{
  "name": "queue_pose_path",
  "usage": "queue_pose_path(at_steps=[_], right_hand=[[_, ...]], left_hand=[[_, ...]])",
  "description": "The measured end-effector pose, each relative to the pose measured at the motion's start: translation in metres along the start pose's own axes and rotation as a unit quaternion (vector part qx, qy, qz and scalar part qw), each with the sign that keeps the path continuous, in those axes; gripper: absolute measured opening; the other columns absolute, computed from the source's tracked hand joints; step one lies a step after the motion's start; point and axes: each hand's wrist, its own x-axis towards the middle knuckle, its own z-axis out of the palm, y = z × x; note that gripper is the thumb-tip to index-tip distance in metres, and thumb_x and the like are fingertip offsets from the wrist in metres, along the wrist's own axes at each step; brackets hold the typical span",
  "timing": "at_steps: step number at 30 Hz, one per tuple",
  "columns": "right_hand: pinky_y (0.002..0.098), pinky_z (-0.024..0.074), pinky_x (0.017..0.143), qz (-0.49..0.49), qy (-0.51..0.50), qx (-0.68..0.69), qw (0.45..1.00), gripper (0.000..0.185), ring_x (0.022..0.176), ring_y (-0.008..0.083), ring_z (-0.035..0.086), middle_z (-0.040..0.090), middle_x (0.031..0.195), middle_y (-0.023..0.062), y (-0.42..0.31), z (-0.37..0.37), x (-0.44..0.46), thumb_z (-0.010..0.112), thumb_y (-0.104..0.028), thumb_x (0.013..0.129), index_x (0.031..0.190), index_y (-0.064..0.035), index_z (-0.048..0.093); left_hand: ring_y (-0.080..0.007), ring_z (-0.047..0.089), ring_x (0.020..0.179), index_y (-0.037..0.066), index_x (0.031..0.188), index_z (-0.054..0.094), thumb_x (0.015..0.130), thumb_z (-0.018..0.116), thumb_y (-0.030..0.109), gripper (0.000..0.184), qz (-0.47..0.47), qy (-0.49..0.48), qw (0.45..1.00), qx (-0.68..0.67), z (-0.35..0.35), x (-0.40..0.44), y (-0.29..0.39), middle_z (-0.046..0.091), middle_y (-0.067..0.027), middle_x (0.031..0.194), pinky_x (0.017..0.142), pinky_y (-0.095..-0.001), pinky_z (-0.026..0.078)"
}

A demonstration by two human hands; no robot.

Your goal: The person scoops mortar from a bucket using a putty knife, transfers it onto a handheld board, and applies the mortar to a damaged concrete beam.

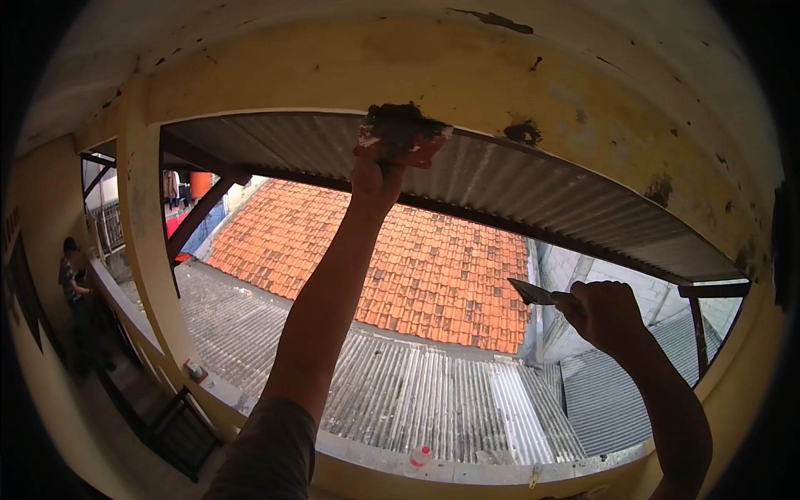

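Observation:
My left hand [377,177] is raised high, its fingers wrapped round a red plastering board [422,153] held up against the lower edge of the yellow beam [283,75]. A heap of dark wet mortar [402,122] lies on the board and reaches the beam. Lower and to the right, my right hand [607,315] grips the handle of a pointed trowel [533,293], whose blade points left, apart from the beam. A dark mortar patch [522,132] sticks to the beam right of the board.
A ledge [483,473] runs below, with a red-capped plastic bottle [421,456] on it. Beyond are corrugated roofing [417,392] and an orange tiled roof [450,267]. A yellow pillar [143,208] stands left; farther left, a person [73,287] stands in the walkway.

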Motion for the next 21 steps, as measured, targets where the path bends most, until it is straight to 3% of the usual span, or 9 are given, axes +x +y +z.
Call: queue_pose_path(at_steps=[1, 2, 4, 14, 17, 19, 21], right_hand=[[0.0395, 0.0471, 0.05, -0.001, -0.001, 0.0, 1.0, 0.033, 0.048, 0.0258, 0.062, 0.059, 0.054, 0.0095, 0.0, 0.0, -0.001, 0.072, -0.033, 0.094, 0.076, -0.007, 0.064], [0.0392, 0.0469, 0.049, -0.004, 0.003, -0.003, 1.0, 0.033, 0.048, 0.0255, 0.062, 0.059, 0.054, 0.0093, 0.0, 0.001, -0.001, 0.072, -0.033, 0.094, 0.076, -0.0069, 0.064], [0.0389, 0.0468, 0.049, -0.009, 0.006, -0.006, 1.0, 0.032, 0.047, 0.0252, 0.062, 0.058, 0.053, 0.0091, 0.001, 0.002, -0.002, 0.073, -0.032, 0.094, 0.076, -0.0068, 0.064], [0.0387, 0.0472, 0.049, 0.0, -0.025, -0.007, 1.0, 0.037, 0.047, 0.0241, 0.062, 0.059, 0.054, 0.0083, 0.001, 0.006, -0.013, 0.07, -0.035, 0.096, 0.074, -0.0072, 0.063], [0.038, 0.0472, 0.048, 0.002, -0.032, -0.01, 0.999, 0.037, 0.046, 0.0235, 0.062, 0.059, 0.053, 0.0079, 0.002, 0.007, -0.016, 0.07, -0.036, 0.096, 0.074, -0.0071, 0.063], [0.0375, 0.0473, 0.048, 0.001, -0.041, -0.022, 0.999, 0.037, 0.046, 0.023, 0.062, 0.059, 0.053, 0.0076, 0.003, 0.008, -0.02, 0.07, -0.036, 0.096, 0.074, -0.0069, 0.064], [0.0364, 0.0478, 0.048, 0.0, -0.048, -0.025, 0.999, 0.035, 0.046, 0.0214, 0.062, 0.06, 0.054, 0.0069, 0.005, 0.01, -0.023, 0.071, -0.036, 0.095, 0.076, -0.007, 0.065]], left_hand=[[-0.0431, 0.068, 0.104, -0.009, 0.131, 0.049, 0.093, 0.038, -0.002, 0.04, -0.011, 0.012, 1.0, -0.021, -0.002, 0.001, 0.0, 0.062, -0.0239, 0.127, 0.078, -0.0592, 0.064], [-0.0431, 0.068, 0.104, -0.009, 0.131, 0.049, 0.093, 0.038, -0.002, 0.04, -0.011, 0.013, 1.0, -0.021, -0.004, 0.002, -0.001, 0.062, -0.0239, 0.127, 0.078, -0.0592, 0.064], [-0.049, 0.066, 0.109, -0.02, 0.125, 0.053, 0.094, 0.04, 0.004, 0.041, 0.006, -0.002, 1.0, 0.013, -0.006, 0.002, -0.002, 0.066, -0.032, 0.12, 0.093, -0.0567, 0.058], [-0.041, 0.064, 0.116, -0.015, 0.117, 0.061, 0.096, 0.048, 0.003, 0.03, 0.011, -0.03, 0.999, 0.002, 0.015, -0.013, 0.018, 0.068, -0.0231, 0.12, 0.097, -0.0517, 0.056], [-0.0389, 0.063, 0.119, -0.016, 0.116, 0.061, 0.097, 0.045, 0.003, 0.032, 0.022, 0.04, 0.999, -0.004, -0.015, 0.001, 0.021, 0.068, -0.025, 0.119, 0.104, -0.0516, 0.052], [-0.0341, 0.062, 0.119, -0.01, 0.129, 0.055, 0.098, 0.046, 0.003, 0.035, -0.005, 0.031, 0.999, 0.042, -0.016, 0.0, 0.032, 0.063, -0.021, 0.131, 0.104, -0.0492, 0.052], [-0.0348, 0.064, 0.116, -0.011, 0.129, 0.055, 0.098, 0.046, 0.004, 0.035, 0.006, 0.023, 0.998, 0.058, -0.006, -0.004, 0.04, 0.063, -0.0214, 0.13, 0.104, -0.0495, 0.052]])
